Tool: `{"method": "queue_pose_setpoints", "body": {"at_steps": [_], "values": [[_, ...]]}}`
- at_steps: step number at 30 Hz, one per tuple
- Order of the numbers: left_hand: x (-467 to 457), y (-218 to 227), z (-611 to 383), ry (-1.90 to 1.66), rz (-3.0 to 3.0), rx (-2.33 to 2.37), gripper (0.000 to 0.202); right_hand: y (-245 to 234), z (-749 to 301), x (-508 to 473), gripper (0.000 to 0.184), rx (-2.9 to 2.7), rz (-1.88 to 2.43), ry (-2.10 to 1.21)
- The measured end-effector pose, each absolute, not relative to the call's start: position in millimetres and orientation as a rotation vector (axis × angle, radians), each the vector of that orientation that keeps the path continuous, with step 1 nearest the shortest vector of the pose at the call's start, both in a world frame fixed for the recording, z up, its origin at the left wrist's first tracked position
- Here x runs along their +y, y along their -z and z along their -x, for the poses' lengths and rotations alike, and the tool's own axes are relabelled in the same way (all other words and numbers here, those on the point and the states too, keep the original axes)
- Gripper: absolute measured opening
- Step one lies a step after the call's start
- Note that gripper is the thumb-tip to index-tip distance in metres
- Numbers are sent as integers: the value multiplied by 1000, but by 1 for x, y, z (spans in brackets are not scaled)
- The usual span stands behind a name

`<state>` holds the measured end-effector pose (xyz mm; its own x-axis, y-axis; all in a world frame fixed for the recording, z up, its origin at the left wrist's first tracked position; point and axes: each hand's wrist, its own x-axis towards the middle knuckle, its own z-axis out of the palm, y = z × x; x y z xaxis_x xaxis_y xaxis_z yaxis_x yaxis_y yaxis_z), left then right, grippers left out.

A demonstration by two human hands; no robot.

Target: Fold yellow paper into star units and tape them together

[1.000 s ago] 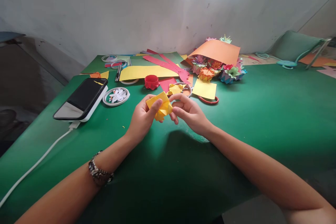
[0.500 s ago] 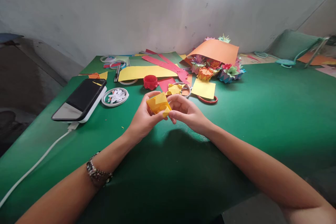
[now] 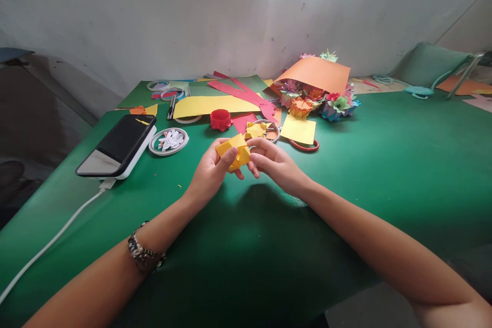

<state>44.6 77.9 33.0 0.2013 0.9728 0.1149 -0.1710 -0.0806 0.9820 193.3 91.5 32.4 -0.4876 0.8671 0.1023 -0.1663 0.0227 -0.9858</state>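
Held above the green table is a folded piece of yellow paper point(image 3: 240, 156), its flaps bent at angles. My left hand point(image 3: 210, 168) is closed on its left side, the thumb pressed across the front. From the right, my right hand point(image 3: 273, 163) pinches the paper's right edge between thumb and fingers; part of that grip is hidden. Just beyond the hands lie a yellow paper flower point(image 3: 255, 129) at a tape roll point(image 3: 273, 132), and a red paper cup shape point(image 3: 220, 120). A yellow paper square point(image 3: 299, 129) rests over red-handled scissors point(image 3: 307, 148).
On the left a black-screened phone point(image 3: 119, 143) lies on a white block with a cable point(image 3: 57, 238). Close by, a tape ring point(image 3: 182, 148) holds white paper scraps. Behind are a yellow strip point(image 3: 207, 106), red strips point(image 3: 246, 95), a cutter point(image 3: 171, 107) and paper flowers under orange paper point(image 3: 317, 74).
My left thumb has moved up from the lower edge onto the front of the yellow paper, and the paper has turned slightly. My right hand stays at its right edge.
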Motion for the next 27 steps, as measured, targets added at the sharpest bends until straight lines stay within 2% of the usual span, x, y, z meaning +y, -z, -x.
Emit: {"method": "queue_pose_setpoints", "body": {"at_steps": [5, 9, 13, 17, 20, 27], "values": [[79, -33, -45, -1169, -1249, 843, 43, -32, -196, 95, 15, -1331, 771, -1650], [80, -34, -44, -1159, -1275, 953, 32, -30, -197, 96, 20, -1278, 714, -1748], [79, -34, -43, -1223, -1272, 1027, 32, -30, -195, 94, 28, -1345, 687, -1798], [78, -34, -44, -1245, -1250, 1045, 34, -30, -191, 92, 32, -1404, 713, -1548], [78, -33, -44, -1093, -1242, 999, 35, -30, -189, 93, 27, -1382, 759, -1356], [81, -29, -39, -838, -1133, 937, 31, -29, -192, 97, 20, -1341, 777, -1176]]}}
